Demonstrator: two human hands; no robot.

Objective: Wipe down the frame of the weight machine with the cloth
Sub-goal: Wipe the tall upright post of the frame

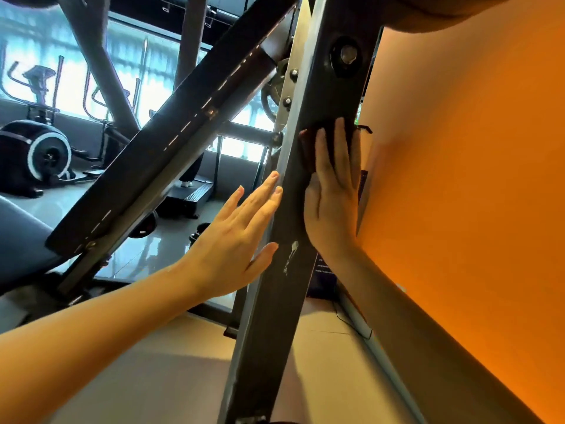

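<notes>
A person's right hand [333,194] lies flat, fingers straight, pressing a dark cloth [308,148] against the slanted dark frame [275,316] of a weight machine, just below a large bolt [347,56]; only the cloth's edge shows past the fingers; the left hand [238,240], fingers spread and straight, holds nothing and touches the frame's left edge with its fingertips; an orange wall [458,209] rises at right; an elliptical trainer [46,148] stands by the windows at far left.

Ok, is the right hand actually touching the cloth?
Touching. The head view shows the right hand lying flat over the cloth, pressing it against the frame.
</notes>
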